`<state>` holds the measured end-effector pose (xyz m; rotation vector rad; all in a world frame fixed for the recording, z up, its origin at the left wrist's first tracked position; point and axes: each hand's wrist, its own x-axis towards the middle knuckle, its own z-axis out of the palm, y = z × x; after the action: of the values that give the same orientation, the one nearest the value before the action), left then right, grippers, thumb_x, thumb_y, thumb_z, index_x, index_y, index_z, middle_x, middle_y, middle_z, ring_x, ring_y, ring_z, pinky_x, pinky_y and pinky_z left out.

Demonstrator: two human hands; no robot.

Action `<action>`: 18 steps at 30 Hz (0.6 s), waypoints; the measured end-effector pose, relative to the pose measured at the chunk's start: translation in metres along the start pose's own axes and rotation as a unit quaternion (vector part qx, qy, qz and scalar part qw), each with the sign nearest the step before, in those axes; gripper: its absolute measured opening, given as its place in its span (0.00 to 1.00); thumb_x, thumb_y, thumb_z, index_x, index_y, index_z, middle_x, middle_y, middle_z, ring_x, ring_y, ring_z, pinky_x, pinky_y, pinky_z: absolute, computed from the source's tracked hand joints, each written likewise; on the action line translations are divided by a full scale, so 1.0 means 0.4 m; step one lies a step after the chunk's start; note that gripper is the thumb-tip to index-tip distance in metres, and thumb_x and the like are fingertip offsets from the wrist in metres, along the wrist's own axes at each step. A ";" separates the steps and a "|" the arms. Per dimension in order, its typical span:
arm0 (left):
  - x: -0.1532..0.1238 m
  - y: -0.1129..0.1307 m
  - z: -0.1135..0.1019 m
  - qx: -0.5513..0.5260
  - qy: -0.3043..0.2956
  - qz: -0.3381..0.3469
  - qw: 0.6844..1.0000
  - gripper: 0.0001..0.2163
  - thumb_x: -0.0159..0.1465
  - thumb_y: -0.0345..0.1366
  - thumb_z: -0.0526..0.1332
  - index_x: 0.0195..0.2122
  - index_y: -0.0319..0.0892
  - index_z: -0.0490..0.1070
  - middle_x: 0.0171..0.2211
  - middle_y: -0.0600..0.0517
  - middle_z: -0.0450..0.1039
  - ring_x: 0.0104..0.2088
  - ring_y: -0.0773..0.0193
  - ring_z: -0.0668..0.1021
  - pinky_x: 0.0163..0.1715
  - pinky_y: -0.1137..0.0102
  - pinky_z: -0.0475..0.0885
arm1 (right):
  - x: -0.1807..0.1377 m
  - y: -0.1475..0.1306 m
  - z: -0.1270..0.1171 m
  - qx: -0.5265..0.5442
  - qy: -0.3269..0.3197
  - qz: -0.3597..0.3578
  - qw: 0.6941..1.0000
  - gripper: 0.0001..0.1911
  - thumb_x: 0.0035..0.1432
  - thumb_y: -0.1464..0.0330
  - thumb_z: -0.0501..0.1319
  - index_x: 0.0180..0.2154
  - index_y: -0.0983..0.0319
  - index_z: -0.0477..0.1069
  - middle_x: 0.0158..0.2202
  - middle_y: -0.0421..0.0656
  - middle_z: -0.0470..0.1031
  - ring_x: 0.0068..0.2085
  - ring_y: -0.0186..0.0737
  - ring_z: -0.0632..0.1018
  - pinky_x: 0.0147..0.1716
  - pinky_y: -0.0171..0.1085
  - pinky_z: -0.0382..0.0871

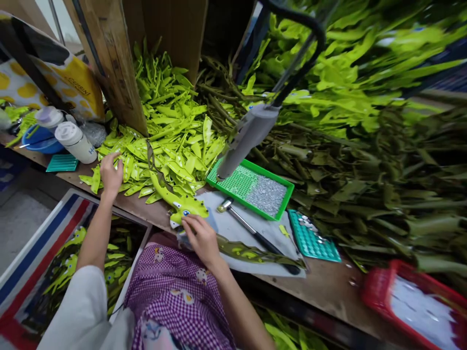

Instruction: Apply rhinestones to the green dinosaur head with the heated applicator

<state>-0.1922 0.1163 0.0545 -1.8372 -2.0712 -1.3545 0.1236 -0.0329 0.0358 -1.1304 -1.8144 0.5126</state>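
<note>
My right hand [201,239] has its fingertips pressed on the lower edge of a lime-green plastic animal head [189,206] with a blue-ringed eye and dark bumps. A dark olive strip [255,250] with green markings lies on the bench beyond that hand. My left hand [111,174] hovers at the near left edge of a pile of flat lime-green plastic pieces [175,146]. Its fingers are apart and nothing shows in them. A hammer [251,231] with a metal head and black handle rests on the pale sheet [219,201].
A green tray [282,209] of small silvery parts stands behind the hammer. Right of it are a teal tray [317,238] and a red basket [379,287]. A grey tool [248,138] hangs above. White bottles [78,141] stand left; a piece-filled striped bag [47,248] sits below.
</note>
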 end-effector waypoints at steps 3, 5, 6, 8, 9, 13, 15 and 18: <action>0.059 -0.043 -0.005 0.034 0.020 0.000 0.999 0.11 0.61 0.33 0.56 0.45 0.40 0.71 0.47 0.44 0.73 0.52 0.54 0.71 0.56 0.60 0.61 | -0.017 0.016 0.001 -0.042 0.023 0.023 0.999 0.07 0.60 0.72 0.59 0.39 0.62 0.74 0.37 0.45 0.77 0.39 0.37 0.78 0.42 0.37 0.73; 0.059 -0.069 -0.019 0.054 0.024 -0.017 0.998 0.11 0.61 0.33 0.57 0.44 0.40 0.71 0.45 0.45 0.74 0.50 0.54 0.73 0.54 0.61 0.63 | -0.038 0.025 -0.008 -0.041 0.034 0.044 0.998 0.07 0.59 0.74 0.59 0.39 0.62 0.74 0.36 0.45 0.77 0.39 0.36 0.78 0.42 0.36 0.73; 0.052 -0.082 -0.025 0.063 0.018 -0.025 0.998 0.12 0.60 0.33 0.57 0.44 0.40 0.72 0.44 0.45 0.74 0.48 0.54 0.73 0.53 0.61 0.64 | -0.047 0.029 -0.009 -0.041 0.034 0.043 0.998 0.07 0.59 0.74 0.59 0.39 0.62 0.74 0.36 0.45 0.77 0.39 0.36 0.78 0.41 0.36 0.73; 0.037 -0.110 -0.028 0.079 0.001 -0.034 0.996 0.12 0.59 0.33 0.57 0.44 0.39 0.72 0.43 0.45 0.75 0.47 0.54 0.73 0.52 0.61 0.65 | -0.057 0.035 -0.002 -0.041 0.020 0.028 0.999 0.07 0.59 0.74 0.59 0.39 0.62 0.74 0.36 0.45 0.77 0.39 0.36 0.78 0.41 0.36 0.74; 0.032 -0.125 -0.027 0.088 -0.004 -0.035 0.996 0.13 0.59 0.33 0.57 0.44 0.39 0.72 0.43 0.44 0.75 0.48 0.53 0.73 0.53 0.60 0.64 | -0.058 0.038 0.005 -0.040 0.017 0.020 0.999 0.07 0.59 0.74 0.58 0.39 0.62 0.74 0.36 0.45 0.77 0.39 0.36 0.78 0.41 0.36 0.74; 0.036 -0.177 -0.029 0.119 0.004 -0.055 0.991 0.15 0.59 0.31 0.54 0.47 0.39 0.70 0.47 0.42 0.73 0.52 0.51 0.71 0.54 0.57 0.62 | -0.051 0.046 0.031 -0.036 0.038 0.028 0.998 0.07 0.60 0.74 0.58 0.39 0.62 0.74 0.36 0.45 0.77 0.38 0.36 0.78 0.41 0.36 0.75; 0.051 -0.189 -0.035 0.125 0.012 -0.063 0.990 0.15 0.60 0.31 0.53 0.47 0.39 0.70 0.46 0.41 0.73 0.51 0.51 0.71 0.54 0.57 0.62 | -0.052 0.046 0.031 -0.037 0.039 0.030 0.998 0.07 0.59 0.74 0.58 0.39 0.63 0.74 0.36 0.45 0.77 0.38 0.35 0.78 0.41 0.35 0.75; 0.086 -0.180 -0.034 0.137 -0.018 -0.032 0.990 0.14 0.61 0.32 0.54 0.46 0.40 0.71 0.45 0.43 0.74 0.49 0.51 0.73 0.52 0.58 0.62 | -0.059 0.040 0.022 -0.041 0.031 0.015 0.999 0.07 0.59 0.75 0.59 0.39 0.63 0.73 0.36 0.45 0.76 0.38 0.35 0.78 0.41 0.34 0.75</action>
<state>-0.2683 0.1414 0.0422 -1.7058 -2.2221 -0.9934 0.1278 -0.0445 0.0087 -1.2177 -1.7810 0.4180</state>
